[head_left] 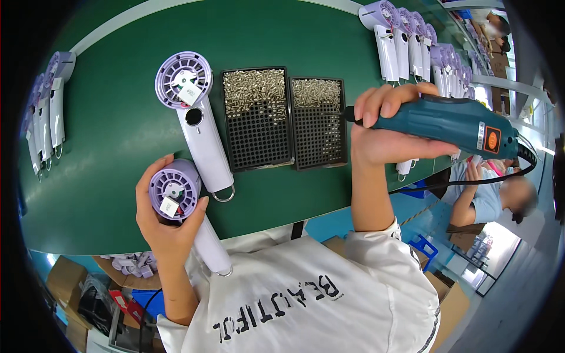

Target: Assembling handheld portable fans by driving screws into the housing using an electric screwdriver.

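Observation:
My left hand is wrapped round the purple head of a white handheld fan, near the table's front edge. The fan's open back shows a small white tag and red wire. Just beyond it, a second handheld fan lies on the green table with its purple head away from me and a metal loop at its handle end. In my right hand is a teal electric screwdriver, held sideways. Its black tip points left, at the right edge of a black screw tray with small metal screws.
Another black screw tray stands beside the first, screws heaped at its far end. More fans stand in rows at far left and far right. The screwdriver's black cable trails right. A co-worker sits at right.

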`<state>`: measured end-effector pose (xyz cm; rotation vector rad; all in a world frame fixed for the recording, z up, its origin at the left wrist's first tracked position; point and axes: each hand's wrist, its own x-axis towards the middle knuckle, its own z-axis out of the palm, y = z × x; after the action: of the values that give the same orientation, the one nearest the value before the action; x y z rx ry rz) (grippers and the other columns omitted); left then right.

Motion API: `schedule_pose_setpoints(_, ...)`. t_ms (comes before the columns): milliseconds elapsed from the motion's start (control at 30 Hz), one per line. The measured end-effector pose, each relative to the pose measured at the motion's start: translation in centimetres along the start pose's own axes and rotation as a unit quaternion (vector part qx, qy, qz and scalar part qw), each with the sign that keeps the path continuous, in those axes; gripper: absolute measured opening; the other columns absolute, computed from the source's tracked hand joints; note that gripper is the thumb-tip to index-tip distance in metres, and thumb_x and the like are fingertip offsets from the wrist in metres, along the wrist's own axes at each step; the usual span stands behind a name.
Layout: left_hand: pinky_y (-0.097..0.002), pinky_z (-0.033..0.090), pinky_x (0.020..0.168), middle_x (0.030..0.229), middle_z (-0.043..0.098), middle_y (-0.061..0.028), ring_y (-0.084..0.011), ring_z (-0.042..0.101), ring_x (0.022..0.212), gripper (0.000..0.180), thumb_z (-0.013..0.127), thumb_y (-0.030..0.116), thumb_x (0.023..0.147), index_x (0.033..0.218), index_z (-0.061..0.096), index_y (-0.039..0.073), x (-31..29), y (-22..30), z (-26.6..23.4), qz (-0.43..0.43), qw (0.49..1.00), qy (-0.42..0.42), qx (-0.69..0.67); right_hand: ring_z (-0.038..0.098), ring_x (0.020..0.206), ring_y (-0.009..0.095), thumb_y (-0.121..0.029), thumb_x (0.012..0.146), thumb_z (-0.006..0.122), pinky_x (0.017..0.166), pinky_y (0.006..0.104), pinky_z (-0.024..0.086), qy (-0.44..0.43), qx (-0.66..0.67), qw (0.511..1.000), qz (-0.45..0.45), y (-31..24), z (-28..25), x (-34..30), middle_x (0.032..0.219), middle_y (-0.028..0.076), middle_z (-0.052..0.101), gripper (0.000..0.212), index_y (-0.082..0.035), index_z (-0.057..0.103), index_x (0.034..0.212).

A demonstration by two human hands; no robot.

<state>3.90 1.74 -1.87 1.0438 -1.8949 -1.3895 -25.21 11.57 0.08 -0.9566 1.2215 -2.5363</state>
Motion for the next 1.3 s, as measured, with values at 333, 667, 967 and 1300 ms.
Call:
schedule_pose_setpoints(333,-0.037,0.042,0.105,0.13,0.057,-0.0196,-0.0264,0.056,0.12,0.072,0.077,-0.001,0.065,0.131,0.049,-0.004,-0.5,-0.2,0.3,0.012,1.0,0.013,0.016,0.043,0.038,0.015,-0.098,0.068,0.018,0.036,0.0291,0.04,0.041,0.034,0.998,0.015,0.2,0.5,-0.1,0.058,0.004,0.048,0.108,-0.008,0.051,0.116)
schedule_pose_setpoints(667,-0.0362,0.046,0.1,0.126,0.06,-0.0187,-0.0264,0.059,0.115,0.074,0.082,0.002,0.062,0.128,0.051,-0.003,-0.4,-0.5,0.4,0.037,0.999,0.018,0.026,0.042,0.038,0.015,-0.092,0.077,0.016,0.038,0.0301,0.036,0.083,0.006,0.996,0.043,-0.1,-0.3,1.0,0.059,0.002,0.047,0.094,-0.011,0.049,0.114)
schedule_pose_setpoints(967,-0.0361,0.046,0.1,0.126,0.06,-0.0186,-0.0263,0.059,0.115,0.074,0.082,0.002,0.062,0.128,0.05,-0.004,-0.3,-0.4,0.4,0.038,0.999,0.019,0.025,0.04,0.037,0.015,-0.091,0.078,0.016,0.036,0.0311,0.036,0.08,-0.003,0.996,0.028,-0.1,-0.5,1.1,0.058,0.002,0.047,0.094,-0.01,0.049,0.113)
schedule_pose_setpoints(1300,-0.036,0.045,0.101,0.127,0.059,-0.0187,-0.0265,0.059,0.116,0.073,0.082,0.002,0.063,0.129,0.05,-0.004,-0.4,-0.6,0.3,0.044,0.999,0.018,0.02,0.045,0.041,0.017,-0.095,0.073,0.021,0.039,0.0307,0.04,0.031,0.02,0.999,0.016,0.0,0.1,-0.1,0.061,0.004,0.05,0.103,-0.008,0.048,0.12)
